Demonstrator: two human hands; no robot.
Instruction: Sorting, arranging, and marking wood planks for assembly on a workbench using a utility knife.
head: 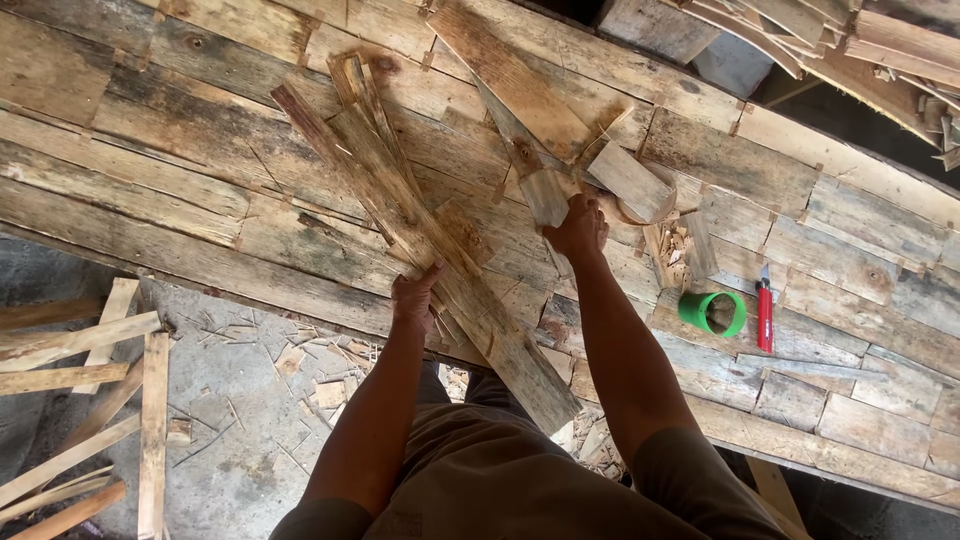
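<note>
A person is standing at a workbench [150, 190] built of weathered, grey-brown planks, which is running diagonally across the frame from the upper left to the lower right. The left hand [413, 300], just left of the frame's centre, is pressing down on a long rough plank [440, 260]; the fingers are lying spread and flat on the wood, with the thumb pointing up along the plank, and are closing around nothing. This plank is lying at a slant from the upper middle of the frame down to the bench's near edge, with thin wood strips [362, 100] fanned out at its upper end.

The right hand [578, 228], at the centre of the frame, is curling its fingers around a short pale wood piece [546, 195], which is standing just above the knuckles; how tightly the fingers are gripping cannot be told. A short wood block [632, 182] is lying just to the right of that hand, with wood chips [678, 245] below it.

At the right of the frame, a green cup [712, 313] is lying on its side, and a red utility knife [765, 310] is lying just beside it. At the lower left, loose wood slats [80, 400] are lying on the concrete floor [250, 420].
</note>
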